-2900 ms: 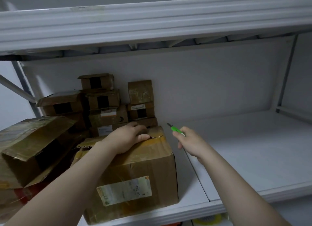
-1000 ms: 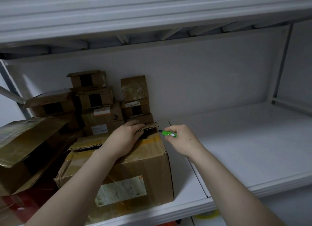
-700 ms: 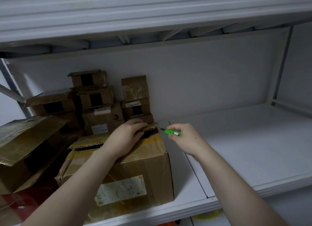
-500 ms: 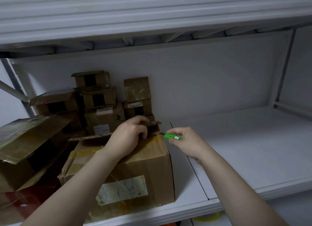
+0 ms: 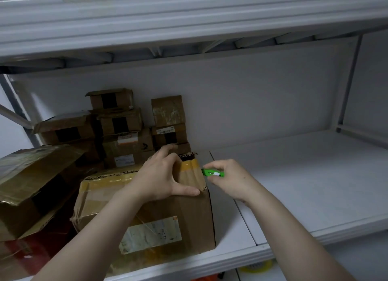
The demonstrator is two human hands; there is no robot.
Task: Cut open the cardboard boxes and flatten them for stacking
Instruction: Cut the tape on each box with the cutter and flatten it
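Here: left hand (image 5: 159, 175) clasps box (image 5: 185, 209); right hand (image 5: 231, 180) pinches green cutter (image 5: 213, 173); label (image 5: 151, 234) illegible.

On a white shelf (image 5: 294, 175) stands a taped box (image 5: 172, 215) with a pale label (image 5: 151, 232) on its front. The left grip (image 5: 159, 175) lies on the box's top near the right corner, fingers hooked over the far edge, thumb stretched along the near edge. The right grip (image 5: 228, 180) pinches a green cutter (image 5: 213, 173) just right of the box, its tip pointing left at the upper right edge. Behind the box small boxes (image 5: 126, 123) are stacked against the wall. An open box (image 5: 31, 175) sits tilted at the left. Another shelf (image 5: 189, 18) runs overhead.
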